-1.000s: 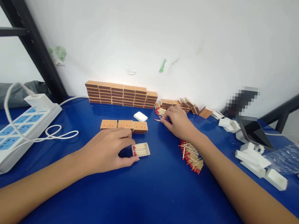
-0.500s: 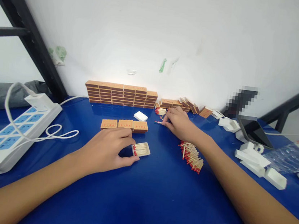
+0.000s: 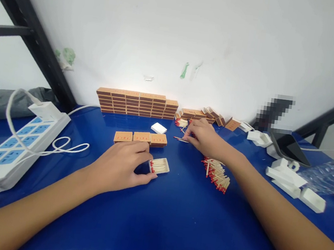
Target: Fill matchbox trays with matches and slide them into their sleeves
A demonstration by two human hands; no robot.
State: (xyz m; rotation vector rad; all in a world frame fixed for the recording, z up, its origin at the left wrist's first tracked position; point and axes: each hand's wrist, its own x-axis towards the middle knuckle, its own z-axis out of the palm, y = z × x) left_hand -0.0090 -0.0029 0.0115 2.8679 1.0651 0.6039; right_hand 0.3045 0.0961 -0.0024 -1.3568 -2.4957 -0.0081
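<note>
My left hand (image 3: 128,161) has its thumb and fingers closed on the end of a white matchbox tray (image 3: 166,170), which lies on the table with a layer of red-headed matches (image 3: 158,165) inside. My right hand (image 3: 204,135) is reached out beyond it, fingertips together at the table. Right by those fingertips lies a loose match (image 3: 180,139); what they pinch, if anything, is hidden. Behind them is a small heap of matches (image 3: 181,122). A larger match pile (image 3: 217,175) spreads below my right wrist. Three orange matchboxes (image 3: 141,137) stand in a row behind my left hand.
Stacked matchboxes (image 3: 137,104) line the wall, with loose sleeves (image 3: 212,115) to their right. A white tray (image 3: 158,128) lies face down mid-table. More white trays (image 3: 285,176) and a phone (image 3: 292,148) are at right. A power strip (image 3: 15,143) with cables is at left.
My right hand has shifted slightly right, and more of the loose match by its fingertips shows. My left hand keeps its hold on the tray. The view has moved a little.
</note>
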